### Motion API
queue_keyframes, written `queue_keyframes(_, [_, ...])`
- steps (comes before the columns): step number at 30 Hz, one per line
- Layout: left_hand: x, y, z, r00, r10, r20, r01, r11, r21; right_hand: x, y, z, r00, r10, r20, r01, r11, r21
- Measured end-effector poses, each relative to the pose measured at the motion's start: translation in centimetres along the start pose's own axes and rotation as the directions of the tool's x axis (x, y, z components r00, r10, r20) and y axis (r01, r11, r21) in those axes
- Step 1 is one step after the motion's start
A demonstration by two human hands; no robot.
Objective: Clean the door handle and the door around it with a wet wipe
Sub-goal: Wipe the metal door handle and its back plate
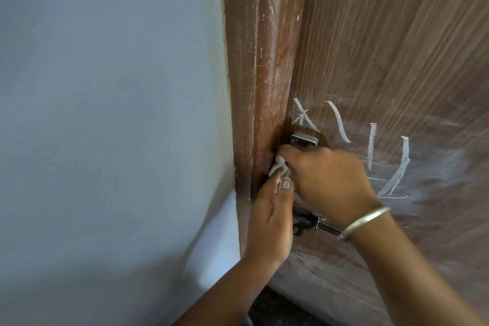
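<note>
White wet wipe on grey metal door handle
Right hand fingers grip it, left hand pinches; rub all round.

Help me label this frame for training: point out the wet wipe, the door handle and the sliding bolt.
wet wipe [278, 164]: head view, on its crumpled white fold.
door handle [304, 139]: head view, on its upper metal mounting plate.
sliding bolt [307, 220]: head view, on its dark bracket.
</note>
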State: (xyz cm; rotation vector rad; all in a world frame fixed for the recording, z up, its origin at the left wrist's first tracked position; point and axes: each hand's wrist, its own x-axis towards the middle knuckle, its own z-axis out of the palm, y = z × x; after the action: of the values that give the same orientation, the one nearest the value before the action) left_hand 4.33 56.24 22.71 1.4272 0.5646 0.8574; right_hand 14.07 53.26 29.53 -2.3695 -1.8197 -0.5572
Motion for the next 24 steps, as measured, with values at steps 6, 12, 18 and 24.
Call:
queue_keyframes(6, [-0.5, 0.0, 0.5, 0.993, 0.101, -0.065, -0.100, 0.995, 0.018, 1.3, -0.2, 0.7, 0.998, 0.068, 0.016, -0.068, 0.997, -0.023])
queue_keyframes(12, [-0.8, -0.1, -0.1, 0.959, 0.259, -0.114, -0.249, 0.964, 0.092, 0.7, 1.3, -0.3, 0.996, 0.078, 0.032, -0.084, 0.884, 0.459])
queue_keyframes(18, [0.1, 0.6, -1.0, 0.920, 0.392, 0.014, -0.391, 0.912, 0.121, -0.3, 0.3, 0.1, 0.962, 0.235, -0.136, -0.057, 0.664, 0.746])
queue_keyframes(24, [-0.4, 0.4, -0.9, 0.940, 0.333, -0.073, -0.327, 0.942, 0.081, -1.1, 1.2, 0.4, 0.872, 0.365, -0.326, -0.129, 0.814, 0.567])
